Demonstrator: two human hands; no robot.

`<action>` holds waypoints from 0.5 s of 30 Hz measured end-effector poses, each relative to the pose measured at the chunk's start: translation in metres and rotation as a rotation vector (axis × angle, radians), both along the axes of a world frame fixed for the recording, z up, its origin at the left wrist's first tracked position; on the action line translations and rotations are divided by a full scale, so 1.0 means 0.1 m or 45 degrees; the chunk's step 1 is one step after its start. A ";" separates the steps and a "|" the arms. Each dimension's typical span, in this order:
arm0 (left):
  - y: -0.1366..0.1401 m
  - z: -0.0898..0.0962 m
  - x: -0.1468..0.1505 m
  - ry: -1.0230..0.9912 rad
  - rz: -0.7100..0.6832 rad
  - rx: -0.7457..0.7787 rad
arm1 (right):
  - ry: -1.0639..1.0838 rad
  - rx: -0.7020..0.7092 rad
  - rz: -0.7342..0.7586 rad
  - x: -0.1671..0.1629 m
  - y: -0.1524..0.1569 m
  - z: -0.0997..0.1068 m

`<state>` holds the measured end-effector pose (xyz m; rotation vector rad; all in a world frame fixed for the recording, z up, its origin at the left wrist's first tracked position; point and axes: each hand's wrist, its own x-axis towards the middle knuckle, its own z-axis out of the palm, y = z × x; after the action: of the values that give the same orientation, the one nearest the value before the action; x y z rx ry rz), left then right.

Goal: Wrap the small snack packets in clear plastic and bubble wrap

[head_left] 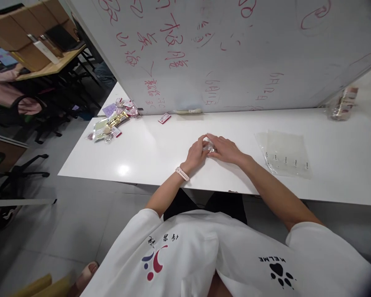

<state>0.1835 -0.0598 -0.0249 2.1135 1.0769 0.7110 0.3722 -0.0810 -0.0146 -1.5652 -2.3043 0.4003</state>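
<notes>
Both of my hands meet over the white table (160, 161) near its front edge. Between them is a small, shiny, clear plastic packet (210, 147); its contents are mostly hidden by my fingers. My left hand (196, 152), with a pale pink band on the wrist, curls round the packet from the left. From the right, my right hand (225, 148) bends over the packet with its fingertips touching those of the left. Flat to the right of my right hand lie clear plastic bags (286, 150) with small dark print along one edge.
A pile of small wrapped packets (114, 119) sits at the table's left end, beside a red-and-white card (164, 119). A marker-like stick (188, 111) lies along the foot of the whiteboard (235, 53). Wrapped goods (343, 105) stand at the back right. A person in pink (6, 88) sits far left.
</notes>
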 end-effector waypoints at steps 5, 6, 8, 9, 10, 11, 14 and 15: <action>0.01 -0.12 -0.01 -0.252 0.165 -0.071 | -0.048 0.123 0.110 -0.04 -0.02 -0.16; 0.01 -0.12 0.00 -0.265 0.186 -0.074 | -0.040 0.172 0.075 -0.06 -0.05 -0.21; 0.00 -0.09 0.00 -0.265 0.219 -0.043 | -0.035 0.236 0.001 -0.13 -0.10 -0.29; -0.01 -0.06 0.00 -0.266 0.221 -0.014 | -0.026 0.249 -0.024 -0.16 -0.13 -0.31; -0.03 -0.03 -0.01 -0.275 0.216 0.015 | -0.003 0.248 -0.038 -0.20 -0.14 -0.32; -0.04 0.00 -0.01 -0.294 0.212 0.041 | 0.039 0.241 -0.048 -0.23 -0.15 -0.32; -0.08 0.09 -0.03 -0.381 0.252 0.070 | 0.270 0.238 -0.125 -0.17 -0.20 -0.23; -0.08 0.10 -0.04 -0.411 0.278 0.061 | 0.360 0.255 -0.189 -0.06 -0.22 -0.19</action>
<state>0.1795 -0.0680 -0.0147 1.8525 1.1256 1.1490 0.3658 -0.1034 -0.0335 -1.4657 -1.9381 0.3189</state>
